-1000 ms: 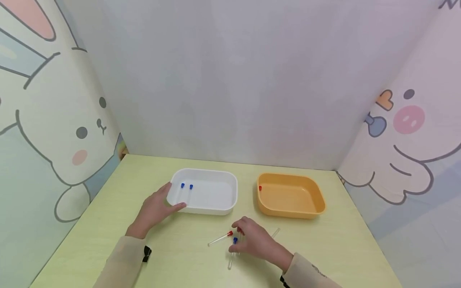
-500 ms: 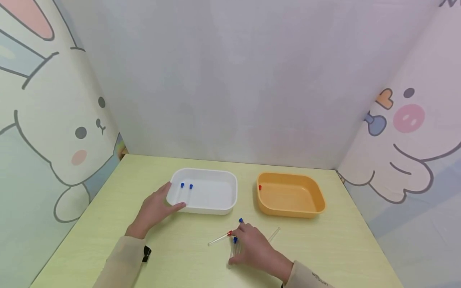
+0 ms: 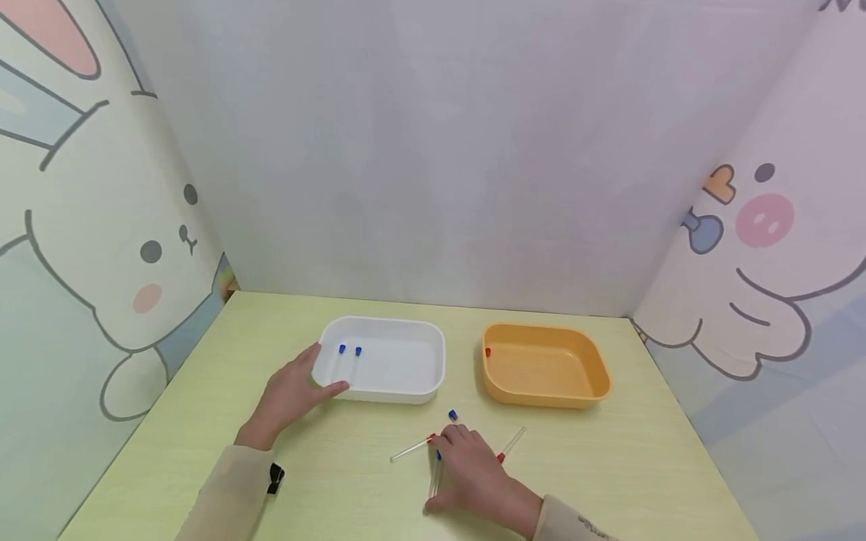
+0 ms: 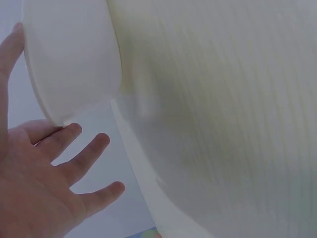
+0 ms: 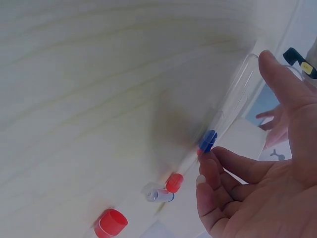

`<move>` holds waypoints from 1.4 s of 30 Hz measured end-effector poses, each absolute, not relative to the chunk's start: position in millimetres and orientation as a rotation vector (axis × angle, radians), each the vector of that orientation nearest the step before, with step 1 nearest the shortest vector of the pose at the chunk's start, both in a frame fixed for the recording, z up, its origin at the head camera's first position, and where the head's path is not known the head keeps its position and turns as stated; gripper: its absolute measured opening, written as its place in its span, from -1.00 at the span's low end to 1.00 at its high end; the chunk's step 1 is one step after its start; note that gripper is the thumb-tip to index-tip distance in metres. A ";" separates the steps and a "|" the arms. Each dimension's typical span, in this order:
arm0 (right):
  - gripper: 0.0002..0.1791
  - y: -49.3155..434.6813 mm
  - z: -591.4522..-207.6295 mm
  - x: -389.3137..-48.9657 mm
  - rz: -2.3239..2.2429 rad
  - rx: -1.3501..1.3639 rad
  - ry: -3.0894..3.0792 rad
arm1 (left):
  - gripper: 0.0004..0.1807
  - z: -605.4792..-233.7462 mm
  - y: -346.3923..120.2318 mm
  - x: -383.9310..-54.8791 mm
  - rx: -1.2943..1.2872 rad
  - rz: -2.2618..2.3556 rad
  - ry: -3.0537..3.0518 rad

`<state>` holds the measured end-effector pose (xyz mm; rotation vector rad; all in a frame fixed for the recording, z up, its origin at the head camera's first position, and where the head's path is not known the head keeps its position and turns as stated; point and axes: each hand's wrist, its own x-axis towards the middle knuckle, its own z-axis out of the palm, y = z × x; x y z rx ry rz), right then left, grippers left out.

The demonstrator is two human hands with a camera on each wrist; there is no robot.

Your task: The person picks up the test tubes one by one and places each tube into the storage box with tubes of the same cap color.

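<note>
My left hand (image 3: pixel 289 397) touches the white tray (image 3: pixel 406 362) at its left front corner, thumb on the front wall and forefinger at the rim; its other fingers spread straight in the left wrist view. Two test tubes with blue caps (image 3: pixel 358 352) lie in that tray. Low over the table, my right hand (image 3: pixel 473 473) spans a blue-capped test tube (image 5: pixel 240 84) lengthwise, thumb at its clear end and curled fingertips at the cap. Another blue cap (image 3: pixel 452 414) shows beyond the knuckles. Red-capped test tubes lie left (image 3: pixel 410 451) and right (image 3: pixel 516 438) of this hand.
An orange tray (image 3: pixel 548 373) stands at the back right, a red cap (image 3: pixel 488 352) visible inside its left wall. Behind the pale yellow table (image 3: pixel 338 488) hangs a plain light curtain (image 3: pixel 433 150), with cartoon-printed cloths at both sides.
My right hand has shifted slightly toward me, and its thumb now reaches the near end of the tubes. A blue cap and the right-hand red cap have come into sight. The left hand stays.
</note>
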<state>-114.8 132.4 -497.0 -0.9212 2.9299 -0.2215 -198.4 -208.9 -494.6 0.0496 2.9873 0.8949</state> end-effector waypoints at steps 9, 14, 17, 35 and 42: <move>-0.02 126.2 -497.5 -109.8 -0.046 -0.999 2.912 | 0.33 -496.5 -210.1 -199.6 0.043 0.902 2.977; -0.09 125.1 -496.0 -108.5 -0.023 -1.050 2.915 | 0.32 -496.0 -210.1 -199.6 0.051 0.900 2.986; -0.09 125.6 -493.3 -109.9 -0.051 -1.100 2.951 | 0.31 -495.5 -210.1 -199.4 0.055 0.896 2.991; 0.00 128.7 -466.8 -126.9 -0.553 -1.086 3.007 | 0.31 -497.7 -210.8 -199.7 0.065 0.872 3.005; 0.01 126.1 -455.5 -137.4 -0.709 -1.022 3.008 | 0.31 -496.7 -209.7 -199.1 0.064 0.879 3.004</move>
